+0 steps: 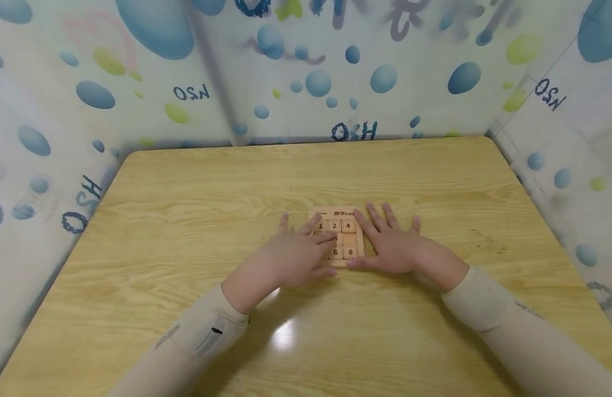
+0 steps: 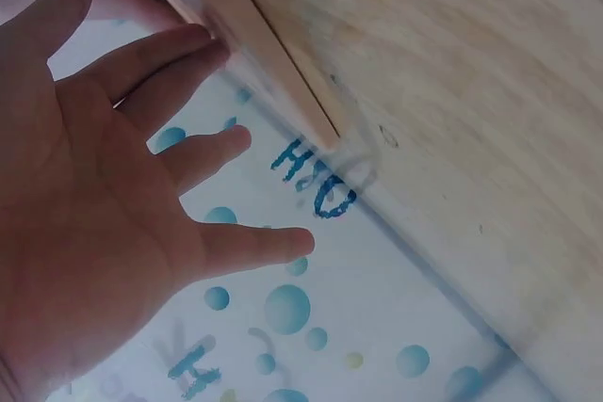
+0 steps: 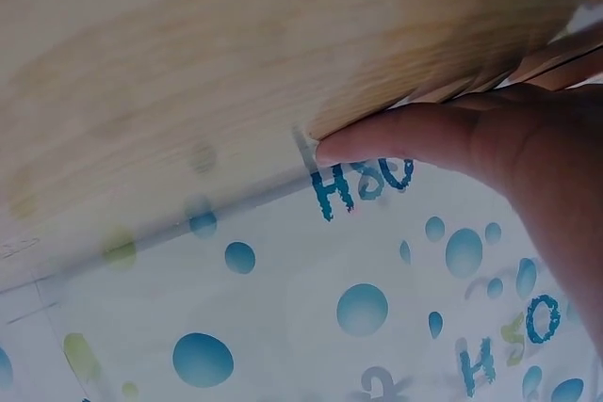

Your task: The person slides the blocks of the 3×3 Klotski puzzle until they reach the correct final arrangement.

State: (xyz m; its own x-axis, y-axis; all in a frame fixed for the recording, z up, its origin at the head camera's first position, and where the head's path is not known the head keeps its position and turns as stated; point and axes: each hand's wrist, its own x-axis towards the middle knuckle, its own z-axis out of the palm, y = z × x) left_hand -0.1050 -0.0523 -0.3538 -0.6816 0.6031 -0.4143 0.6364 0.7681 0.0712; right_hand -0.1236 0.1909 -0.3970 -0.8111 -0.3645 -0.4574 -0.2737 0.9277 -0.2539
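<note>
A wooden number slide puzzle (image 1: 327, 209) lies flat on the table between my two hands. Its top row reads 1, 2, 4, and 6 and 8 show in the bottom row. A bare slot (image 1: 350, 240) sits at the right of the middle row. My left hand (image 1: 296, 256) reaches over the left side with fingers extended, its fingertips on the middle tiles and hiding some of them. At the right border, my right hand (image 1: 395, 249) is spread, with index finger and thumb touching the frame. The left wrist view shows the puzzle's edge (image 2: 259, 49) beside straight left fingers (image 2: 212, 157).
The wood-grain table (image 1: 211, 193) extends around the puzzle on every side. Behind it and at both sides stand white walls (image 1: 296, 60) patterned with blue and green drops. Pale sleeves (image 1: 504, 309) cover both forearms.
</note>
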